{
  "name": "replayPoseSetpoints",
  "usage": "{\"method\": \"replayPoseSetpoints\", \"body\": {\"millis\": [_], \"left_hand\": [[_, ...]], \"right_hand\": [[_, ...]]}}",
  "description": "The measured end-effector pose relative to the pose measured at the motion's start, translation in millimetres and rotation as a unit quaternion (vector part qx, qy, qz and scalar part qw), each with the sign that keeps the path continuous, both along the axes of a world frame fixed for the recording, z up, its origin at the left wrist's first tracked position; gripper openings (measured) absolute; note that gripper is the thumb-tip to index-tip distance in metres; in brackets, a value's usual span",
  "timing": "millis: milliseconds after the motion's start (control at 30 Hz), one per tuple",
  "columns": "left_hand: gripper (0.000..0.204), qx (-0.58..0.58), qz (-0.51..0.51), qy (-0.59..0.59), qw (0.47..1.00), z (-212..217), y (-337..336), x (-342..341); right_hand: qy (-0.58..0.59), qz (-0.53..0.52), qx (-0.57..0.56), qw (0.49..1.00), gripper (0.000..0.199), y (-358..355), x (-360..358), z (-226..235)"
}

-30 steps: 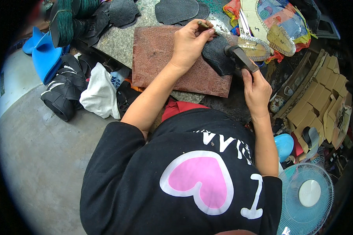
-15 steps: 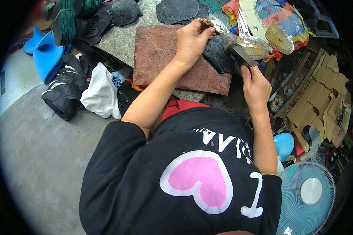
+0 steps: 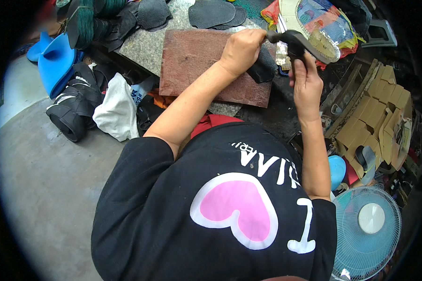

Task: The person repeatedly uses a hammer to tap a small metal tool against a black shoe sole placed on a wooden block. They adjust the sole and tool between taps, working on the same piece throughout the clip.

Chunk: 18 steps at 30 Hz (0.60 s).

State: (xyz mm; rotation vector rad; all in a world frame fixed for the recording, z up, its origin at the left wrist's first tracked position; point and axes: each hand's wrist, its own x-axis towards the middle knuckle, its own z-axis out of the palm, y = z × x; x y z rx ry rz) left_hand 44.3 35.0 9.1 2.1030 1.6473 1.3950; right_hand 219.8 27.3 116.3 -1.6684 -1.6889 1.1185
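My right hand (image 3: 308, 84) is wrapped round the handle of a hammer (image 3: 295, 44). The hammer's dark head is raised beside my left hand (image 3: 243, 52), its narrow end close to the fingers. My left fingers are closed over the right part of a reddish-brown board (image 3: 192, 61); what they grip is hidden. Under and beside that hand lies a black leather piece (image 3: 263, 69), overlapping the board's right edge.
More black leather pieces (image 3: 212, 13) lie on the speckled stone slab (image 3: 143, 49) behind the board. Green thread spools (image 3: 82, 21) stand far left. A mesh bag (image 3: 321, 18) lies far right, a cardboard box (image 3: 370, 112) at right, a fan (image 3: 365, 234) near right.
The hammer has gone up and away from the leather, toward my left hand. My left hand has shifted slightly right, its fingertips now turned out of sight.
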Motion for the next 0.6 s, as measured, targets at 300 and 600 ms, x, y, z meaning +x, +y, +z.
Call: {"method": "replayPoseSetpoints", "body": {"millis": [300, 600], "left_hand": [[0.013, 0.003, 0.007, 0.000, 1.000, -2, -1, 1], [0.011, -0.110, 0.029, -0.211, 0.971, -25, 0, -15]], "right_hand": [[0.272, 0.000, 0.333, 0.903, 0.030, -5, 17, 13], [-0.091, 0.169, 0.292, 0.937, 0.030, -30, 18, -47]]}}
